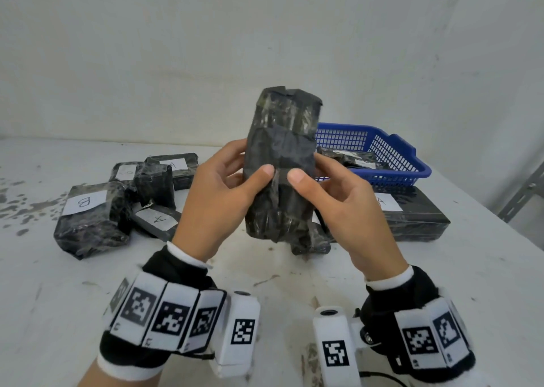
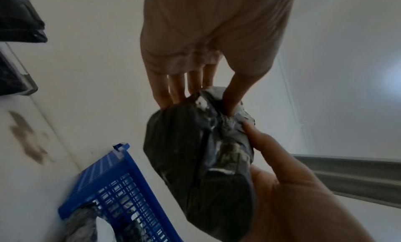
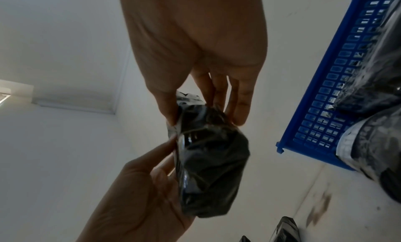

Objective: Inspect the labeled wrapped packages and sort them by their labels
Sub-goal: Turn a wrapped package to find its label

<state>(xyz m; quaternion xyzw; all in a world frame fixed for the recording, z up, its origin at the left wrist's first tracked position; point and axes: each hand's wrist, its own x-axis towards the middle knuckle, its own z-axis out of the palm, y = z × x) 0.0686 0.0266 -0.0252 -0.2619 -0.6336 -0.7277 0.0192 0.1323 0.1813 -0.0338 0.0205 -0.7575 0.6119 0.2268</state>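
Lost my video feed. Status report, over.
Left hand and right hand grip upright black plastic-wrapped package. No label showing. Blue plastic mesh basket behind, nothing blocking.

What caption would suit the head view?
Both hands, left hand and right hand, hold a black plastic-wrapped package upright above the white table.

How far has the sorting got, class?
Done: some packages already lie in the blue basket. In hand: both hands, left and right, hold one black package upright, label unseen. Left: a pile at left and an A package beside the basket.
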